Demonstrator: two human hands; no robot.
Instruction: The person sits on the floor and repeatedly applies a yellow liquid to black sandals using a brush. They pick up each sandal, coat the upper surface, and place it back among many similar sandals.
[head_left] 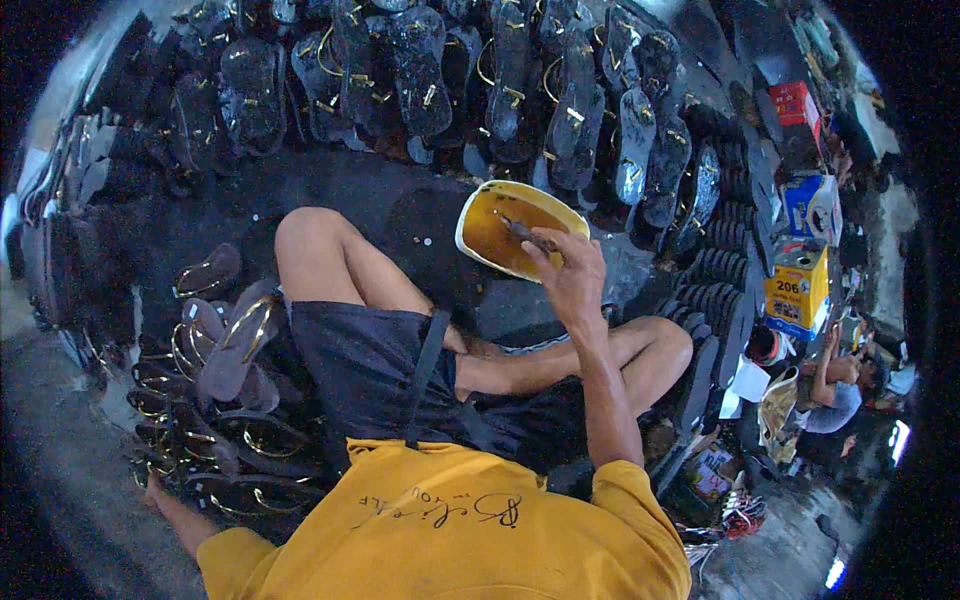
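My right hand (pixel 574 272) is closed around the dark handle of a brush (pixel 519 230). The brush's tip points down into a cream-rimmed tub (pixel 497 265), which holds amber, glue-like liquid. The tub stands on the dark floor just beyond my crossed legs. Far to the left, my left hand (pixel 153 490) reaches to the edge of a heap of dark sandals (pixel 235 350) with gold-trimmed straps. Its fingers are small and partly hidden there, so whether they grip a sandal is unclear.
Rows of dark soles (pixel 420 75) with gold-coloured bits curve along the far side. Stacked soles (pixel 715 270) line the right, beside a yellow can (pixel 798 290), a blue-and-white container (pixel 812 208) and a red box (pixel 797 108). Another person (pixel 835 385) sits at the far right.
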